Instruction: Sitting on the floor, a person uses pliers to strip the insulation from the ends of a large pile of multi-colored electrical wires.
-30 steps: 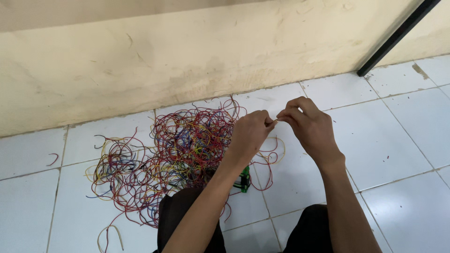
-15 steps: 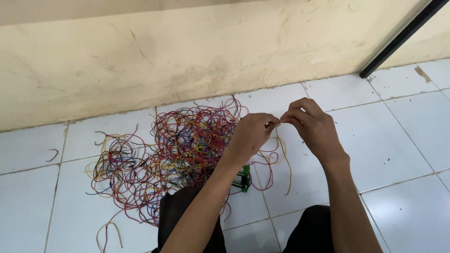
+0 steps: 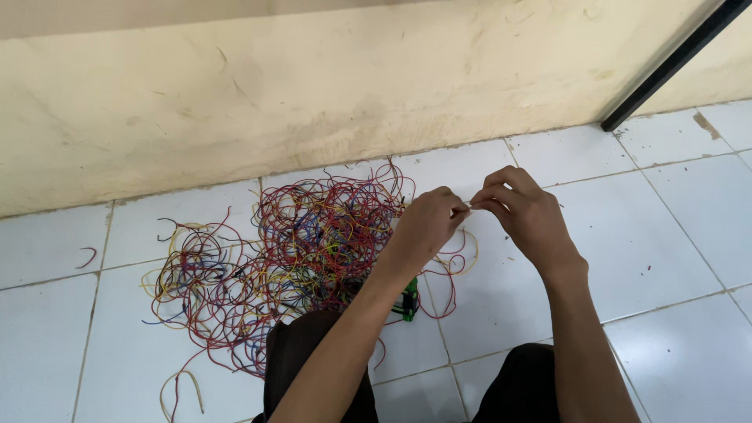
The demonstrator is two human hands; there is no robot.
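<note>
My left hand (image 3: 427, 223) and my right hand (image 3: 523, 211) meet fingertip to fingertip above the white tiled floor, both pinching the same thin wire (image 3: 470, 205) between them. The wire is too fine to see its colour or length. A big tangle of thin coloured wires (image 3: 290, 258), mostly red with yellow, blue and black strands, lies on the tiles below and to the left of my left hand. A small green object (image 3: 409, 301) sits on the floor under my left forearm, at the tangle's right edge.
A cream, scuffed wall (image 3: 313, 86) runs along the back. A black bar (image 3: 674, 59) leans diagonally at the top right. A loose red wire piece (image 3: 88, 257) lies at far left. My dark-trousered knees (image 3: 305, 368) are at the bottom edge.
Both hands stay together and have drifted slightly; the fingers have shifted a little on the wire. The pile has not moved.
</note>
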